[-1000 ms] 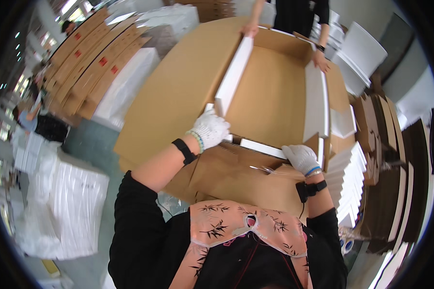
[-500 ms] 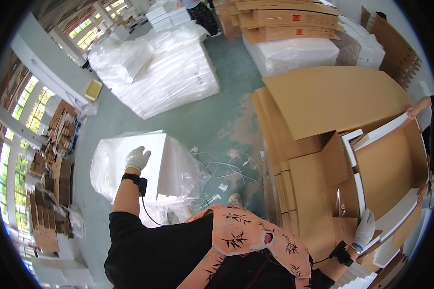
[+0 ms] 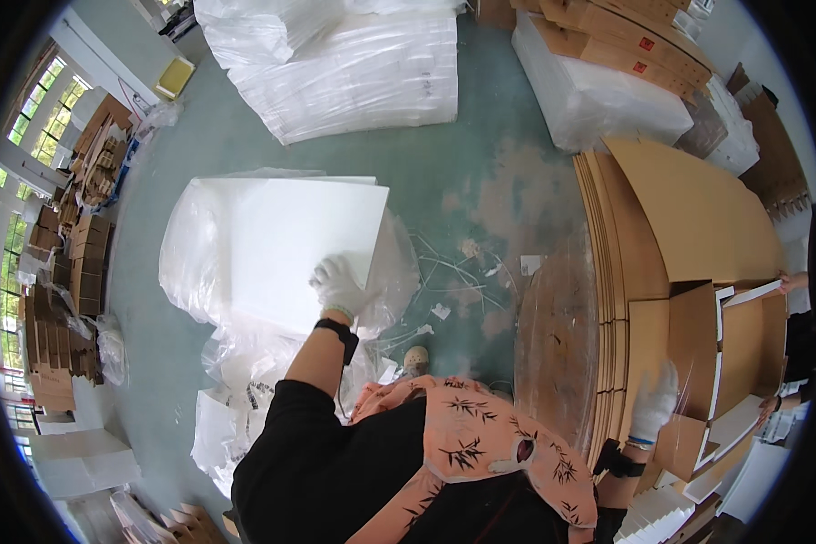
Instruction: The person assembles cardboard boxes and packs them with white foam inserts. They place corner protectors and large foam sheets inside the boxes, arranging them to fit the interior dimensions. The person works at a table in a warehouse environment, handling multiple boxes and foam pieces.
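My left hand (image 3: 340, 286), in a white knit glove, lies over a flat white sheet (image 3: 290, 231), near its right edge, with fingers spread. The sheet tops a stack partly wrapped in clear plastic film (image 3: 193, 258). On the right, my gloved right hand (image 3: 655, 399) is slightly blurred, its fingers stretched upward beside an open cardboard box (image 3: 694, 340); nothing shows in it. White foam strips (image 3: 718, 372) line the box's inner edges. Another person's hands (image 3: 793, 282) touch the box's far right side, one of them on a white strip.
Flattened cardboard sheets (image 3: 612, 272) are stacked between me and the box. White plastic-wrapped bundles (image 3: 363, 82) stand ahead. Plastic straps and scraps (image 3: 458, 276) litter the green floor (image 3: 480, 163). Cartons (image 3: 86, 258) line the left wall, near a yellow tray (image 3: 174, 79).
My view has swung left and down. My left hand has moved across the white sheet toward its right edge. My right hand has drawn back from the white strip in the box.
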Demonstrator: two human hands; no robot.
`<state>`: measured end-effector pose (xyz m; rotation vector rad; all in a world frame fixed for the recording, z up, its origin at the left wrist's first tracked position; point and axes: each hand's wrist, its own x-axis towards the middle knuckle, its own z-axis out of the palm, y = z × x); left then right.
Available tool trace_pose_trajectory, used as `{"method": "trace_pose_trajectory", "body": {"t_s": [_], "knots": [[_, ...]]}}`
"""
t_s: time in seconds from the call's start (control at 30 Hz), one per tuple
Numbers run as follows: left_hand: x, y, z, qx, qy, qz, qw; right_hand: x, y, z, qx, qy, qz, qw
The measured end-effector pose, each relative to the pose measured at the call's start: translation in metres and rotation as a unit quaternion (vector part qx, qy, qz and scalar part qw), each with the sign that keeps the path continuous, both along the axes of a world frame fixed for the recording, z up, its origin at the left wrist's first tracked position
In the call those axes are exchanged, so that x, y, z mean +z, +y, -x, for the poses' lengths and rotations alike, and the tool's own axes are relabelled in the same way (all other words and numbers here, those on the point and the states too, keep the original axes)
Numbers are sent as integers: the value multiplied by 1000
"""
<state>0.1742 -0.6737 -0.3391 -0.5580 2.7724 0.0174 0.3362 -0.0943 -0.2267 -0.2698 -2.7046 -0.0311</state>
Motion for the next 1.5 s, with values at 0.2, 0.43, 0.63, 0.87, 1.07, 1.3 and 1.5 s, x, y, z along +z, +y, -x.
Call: {"method": "trace_pose_trajectory", "body": {"t_s": [0.2, 0.43, 0.63, 0.87, 1.07, 1.3, 1.5], "knots": [[22, -24, -5, -95, -33, -19, 995, -49, -226, 125, 210, -211, 310, 903], [133, -13, -11, -191, 72, -152, 967, -94, -431, 189, 122, -519, 805, 261], [154, 24, 1, -264, 176, -337, 887, -48, -404, 191, 213, -288, 878, 318], [159, 149, 36, -410, 47, -602, 684, 72, -185, 135, 178, -98, 874, 441], [187, 311, 49, -588, -65, -486, 643, 89, 23, -25, 27, 263, 771, 580], [203, 505, 46, -724, -7, -466, 509, 103, 144, -230, -233, 555, 545, 583], [196, 651, 42, -830, 51, -370, 415, 125, 173, -231, -195, 648, 288, 677]]}}
